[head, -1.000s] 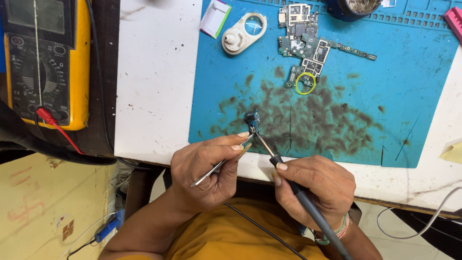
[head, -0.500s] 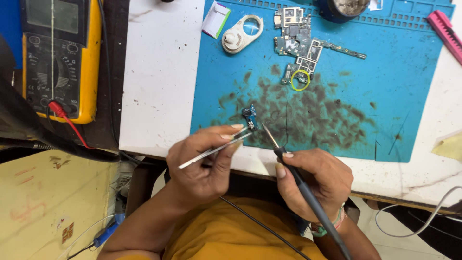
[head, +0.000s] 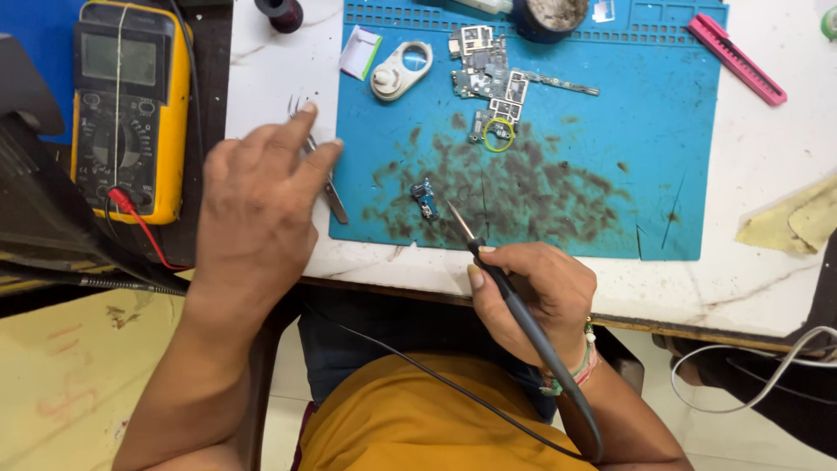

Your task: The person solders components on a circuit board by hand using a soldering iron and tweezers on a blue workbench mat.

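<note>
My left hand [head: 257, 205] reaches over the white table beside the blue mat [head: 663, 131], its fingers closed on metal tweezers [head: 335, 199] whose tip points toward me. A small blue circuit part [head: 425, 197] lies alone on the mat's stained front area, nothing touching it. My right hand [head: 532, 296] rests at the table's front edge and grips a dark soldering iron [head: 510, 292] like a pen. The iron's tip hovers just to the right of the small part.
A yellow multimeter [head: 131, 105] with a red lead sits far left. On the mat's far side lie a phone circuit board [head: 488, 74], a white round tool [head: 401, 70] and a dark pot [head: 549, 13]. A pink tool [head: 737, 59] and yellowish cloth [head: 798, 222] lie right.
My left hand has moved left and away from the small part with the tweezers; the part now lies on the mat. My right hand and the iron have stayed near the front edge.
</note>
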